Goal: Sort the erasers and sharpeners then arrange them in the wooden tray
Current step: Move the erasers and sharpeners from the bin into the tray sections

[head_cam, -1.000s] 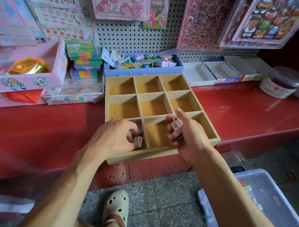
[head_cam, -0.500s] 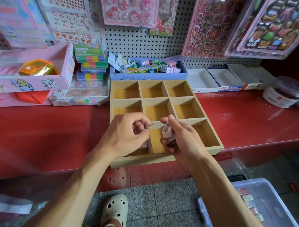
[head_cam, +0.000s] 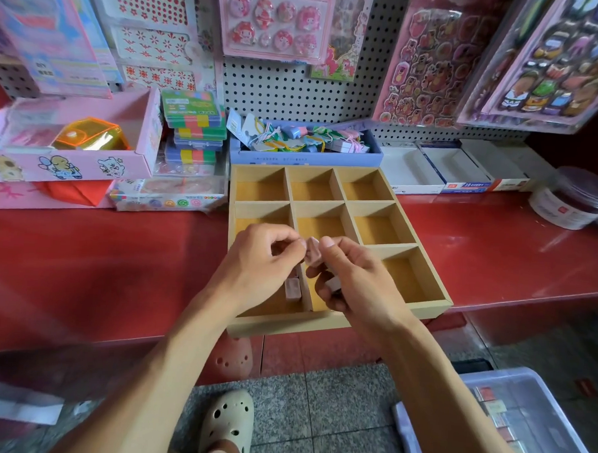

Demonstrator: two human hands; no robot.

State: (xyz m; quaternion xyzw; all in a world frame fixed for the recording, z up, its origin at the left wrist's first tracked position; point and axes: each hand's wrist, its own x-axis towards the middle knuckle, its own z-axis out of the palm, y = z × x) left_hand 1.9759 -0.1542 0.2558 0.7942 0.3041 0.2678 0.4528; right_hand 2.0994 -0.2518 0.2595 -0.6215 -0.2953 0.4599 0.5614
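Because both sets of fingers meet on one small pink eraser (head_cam: 312,251) above the wooden tray (head_cam: 431,302), it could slip out during the handover; the left hand (head_cam: 255,263) pinches its upper edge while the right hand (head_cam: 351,281) pinches it from the other side. The right hand's curled fingers also clamp another small pale piece (head_cam: 333,283), so loosening for one may release both. A drop from here could land in the tray's near middle compartment instead of the near left one, where a similar piece (head_cam: 292,289) already lies against the divider, which would spoil the sorting. The tray's near edge overhangs the red table (head_cam: 100,269), so a downward press there might tip it towards the floor and the plastic bin (head_cam: 536,401) below to the right.
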